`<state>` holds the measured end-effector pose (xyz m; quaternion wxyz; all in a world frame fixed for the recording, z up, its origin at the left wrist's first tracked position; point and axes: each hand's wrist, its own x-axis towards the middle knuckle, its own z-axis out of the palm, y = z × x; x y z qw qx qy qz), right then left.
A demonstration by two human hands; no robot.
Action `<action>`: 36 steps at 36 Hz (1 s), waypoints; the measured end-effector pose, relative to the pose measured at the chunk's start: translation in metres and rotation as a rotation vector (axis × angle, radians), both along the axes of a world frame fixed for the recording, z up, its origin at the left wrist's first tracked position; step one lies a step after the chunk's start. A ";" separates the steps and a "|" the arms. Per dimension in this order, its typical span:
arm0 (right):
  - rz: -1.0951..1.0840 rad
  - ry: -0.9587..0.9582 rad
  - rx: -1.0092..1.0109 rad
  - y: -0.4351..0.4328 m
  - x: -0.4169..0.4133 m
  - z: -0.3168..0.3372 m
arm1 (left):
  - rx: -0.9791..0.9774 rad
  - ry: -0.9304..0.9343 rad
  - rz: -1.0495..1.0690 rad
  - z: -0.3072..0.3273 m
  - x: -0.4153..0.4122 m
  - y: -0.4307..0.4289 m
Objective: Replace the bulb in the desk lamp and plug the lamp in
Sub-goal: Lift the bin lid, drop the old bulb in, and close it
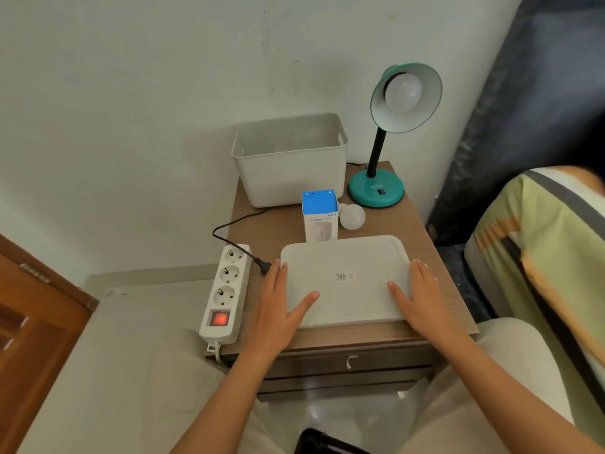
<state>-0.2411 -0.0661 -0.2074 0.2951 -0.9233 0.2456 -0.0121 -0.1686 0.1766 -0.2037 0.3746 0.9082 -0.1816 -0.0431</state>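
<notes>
both forearms are bare, no sleeves or jewellery; left hand (278, 299), right hand (422, 293); light beige trousers (176, 388).

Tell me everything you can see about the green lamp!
The teal desk lamp stands upright at the back right corner of the wooden bedside table, beside a white plastic bin. It has a round teal base with a small switch, a black bendy neck, and a teal shade, white inside, holding an unlit white bulb. Its black plug lies unplugged.
</notes>
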 end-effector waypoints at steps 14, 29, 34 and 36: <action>0.036 -0.067 0.126 -0.003 0.142 0.049 | -0.241 -0.133 0.312 0.108 0.201 -0.027; -0.100 -0.104 0.239 -0.001 0.175 0.044 | -0.245 -0.019 0.303 0.099 0.253 -0.034; -0.119 -0.261 0.161 -0.004 0.153 0.077 | -0.230 0.012 0.294 0.101 0.252 -0.030; -0.079 -0.343 0.126 0.000 0.148 0.095 | -0.240 0.020 0.288 0.101 0.252 -0.029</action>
